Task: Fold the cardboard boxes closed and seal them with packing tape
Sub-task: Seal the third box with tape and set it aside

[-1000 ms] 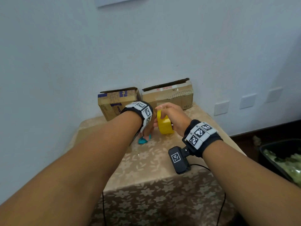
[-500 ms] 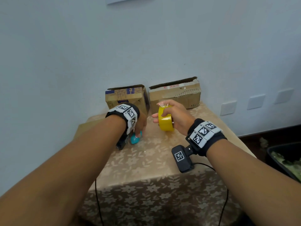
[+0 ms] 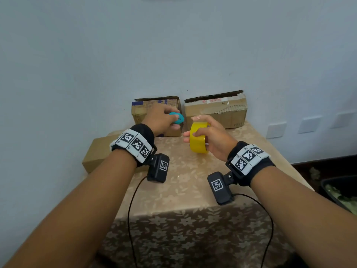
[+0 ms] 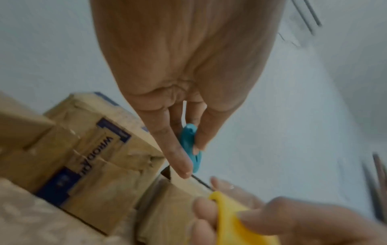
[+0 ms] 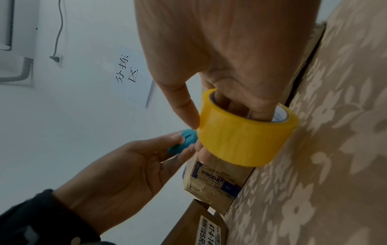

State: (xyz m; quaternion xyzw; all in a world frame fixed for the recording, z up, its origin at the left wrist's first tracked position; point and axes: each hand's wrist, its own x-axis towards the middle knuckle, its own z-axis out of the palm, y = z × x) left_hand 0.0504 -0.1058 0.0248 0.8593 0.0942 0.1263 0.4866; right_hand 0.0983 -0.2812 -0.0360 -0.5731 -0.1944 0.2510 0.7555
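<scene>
My right hand (image 3: pixel 204 132) grips a yellow tape roll (image 3: pixel 199 137), fingers through its core (image 5: pixel 247 129), held above the table's middle. My left hand (image 3: pixel 164 120) pinches a small teal cutter (image 3: pixel 176 118) (image 4: pixel 191 145) in the air, just left of the roll (image 4: pixel 228 215) and in front of the boxes. The teal cutter (image 5: pixel 184 140) nearly touches the roll. Two cardboard boxes stand against the wall: a small one with blue print (image 3: pixel 143 111) (image 4: pixel 94 165) (image 5: pixel 213 180) and a wider one (image 3: pixel 218 113) to its right. Both box tops look closed from here.
The table (image 3: pixel 183 186) wears a beige flowered cloth. A third flat brown box (image 3: pixel 98 153) lies at its left edge beside my left wrist. A dark bin (image 3: pixel 340 190) stands on the floor at the right. Wall sockets (image 3: pixel 275 130) sit right of the boxes. Camera cables hang over the front edge.
My left hand has lifted the teal cutter off the table and raised it up beside the roll. The right hand keeps its grip on the tape, nearly still.
</scene>
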